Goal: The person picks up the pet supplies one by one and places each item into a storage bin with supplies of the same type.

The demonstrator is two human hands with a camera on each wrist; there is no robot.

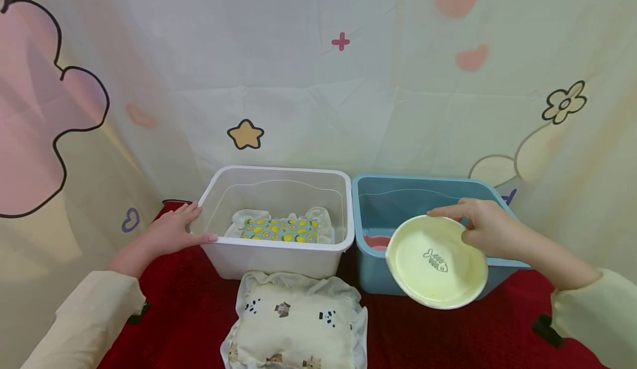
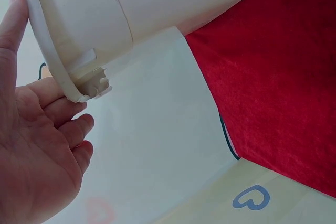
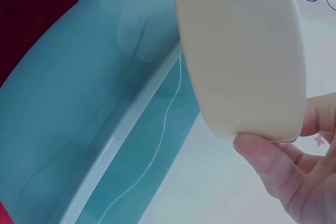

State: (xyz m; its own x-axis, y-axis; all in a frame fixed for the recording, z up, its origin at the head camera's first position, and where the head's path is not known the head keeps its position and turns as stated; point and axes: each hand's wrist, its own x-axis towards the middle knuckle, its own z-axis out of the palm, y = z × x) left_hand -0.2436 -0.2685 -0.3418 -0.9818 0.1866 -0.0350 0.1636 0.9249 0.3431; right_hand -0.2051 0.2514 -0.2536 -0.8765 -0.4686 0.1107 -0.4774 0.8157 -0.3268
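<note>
My right hand (image 1: 480, 222) pinches the rim of a cream pet bowl (image 1: 433, 269) printed inside with a fishbone. The bowl is tilted, its inside facing me, in front of and above the blue bin (image 1: 373, 269). In the right wrist view, the thumb (image 3: 262, 158) presses the bowl's pale outer side (image 3: 241, 61). At the white bin (image 1: 278, 255), my left hand (image 1: 174, 230) rests on the front left corner, thumb along the front rim and fingers by the side rim. The left wrist view shows these fingers loosely bent beside the rim (image 2: 47, 51).
A lemon-print cushion (image 1: 281, 229) with white frills lies inside the white bin. Something pink (image 1: 376, 242) sits partly hidden in the blue bin. A frilled cushion with animal faces (image 1: 298, 319) lies in front on the red cloth (image 1: 174, 302). Behind hangs a printed curtain (image 1: 298, 81).
</note>
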